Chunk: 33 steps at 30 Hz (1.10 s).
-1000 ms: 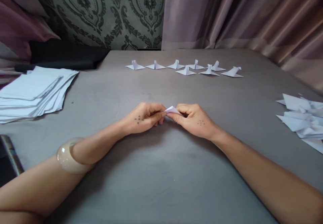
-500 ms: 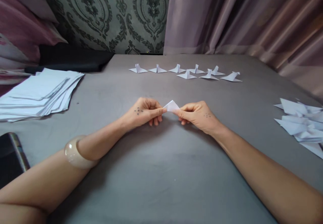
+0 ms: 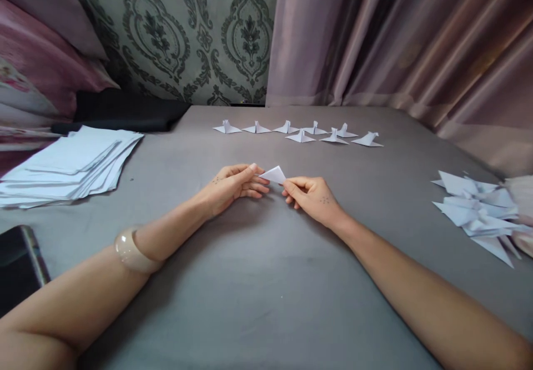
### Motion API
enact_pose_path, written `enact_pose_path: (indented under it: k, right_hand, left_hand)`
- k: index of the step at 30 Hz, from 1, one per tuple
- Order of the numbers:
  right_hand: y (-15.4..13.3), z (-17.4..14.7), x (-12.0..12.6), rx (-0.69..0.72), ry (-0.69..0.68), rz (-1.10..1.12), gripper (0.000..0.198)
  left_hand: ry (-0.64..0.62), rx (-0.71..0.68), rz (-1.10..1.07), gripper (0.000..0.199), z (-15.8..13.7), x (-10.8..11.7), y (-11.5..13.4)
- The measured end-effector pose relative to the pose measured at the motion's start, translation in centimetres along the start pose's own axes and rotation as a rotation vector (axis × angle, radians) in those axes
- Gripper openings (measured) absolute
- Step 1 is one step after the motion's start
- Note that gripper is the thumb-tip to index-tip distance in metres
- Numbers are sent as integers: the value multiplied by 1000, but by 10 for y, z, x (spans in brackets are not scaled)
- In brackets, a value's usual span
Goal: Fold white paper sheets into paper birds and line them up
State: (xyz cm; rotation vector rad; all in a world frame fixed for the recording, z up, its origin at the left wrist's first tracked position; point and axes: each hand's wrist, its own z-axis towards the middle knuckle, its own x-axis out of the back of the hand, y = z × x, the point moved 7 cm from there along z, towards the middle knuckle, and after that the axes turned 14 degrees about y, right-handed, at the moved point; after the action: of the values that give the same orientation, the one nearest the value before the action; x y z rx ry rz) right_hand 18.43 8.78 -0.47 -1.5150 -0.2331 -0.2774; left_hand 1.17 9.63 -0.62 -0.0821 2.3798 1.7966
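Note:
A small folded white paper (image 3: pixel 273 175), shaped like a triangle, is held just above the table in front of me. My right hand (image 3: pixel 310 195) pinches its right corner between thumb and fingers. On the other side, my left hand (image 3: pixel 237 185) is open, thumb raised and fingers stretched apart beside the paper's left tip. Whether those fingers touch the tip I cannot tell. Beyond the hands stand several folded paper birds (image 3: pixel 301 136) in two loose rows.
A stack of white paper sheets (image 3: pixel 70 164) lies at the left, with a dark phone (image 3: pixel 19 267) nearer me. More folded paper pieces (image 3: pixel 477 206) are piled at the right. Black cloth (image 3: pixel 133 111) lies at the back left; curtains (image 3: pixel 333 42) hang behind the grey table (image 3: pixel 250 303).
My left hand's thumb has lifted off the paper and its fingers have spread. The paper has tilted, its peak now nearer my right hand. The whole view has shifted slightly.

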Motion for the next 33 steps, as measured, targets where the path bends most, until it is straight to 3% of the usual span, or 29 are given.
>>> enact_pose_path:
  k: [4,7,18,26,33]
  right_hand:
    - [-11,-5,-5,209,-1,-104,29]
    - [-17,-10,-7,277,-2,-150,32]
    - [-10,-9,-6,155,0,-56,39]
    - [-11,-7,-1,70,13,-36,45]
    - [-6,-5,-1,89,24,-41,43]
  left_hand:
    - [-26,17,-27,31,-3,-4,-2]
    - [-37,12,-47,29,-3,-4,-3]
    - [-22,4,-59,32,-3,-4,-5]
    - [-108,-37,-39,36,-6,-10,-3]
    - [-163,-37,-75,35,-11,-17,-1]
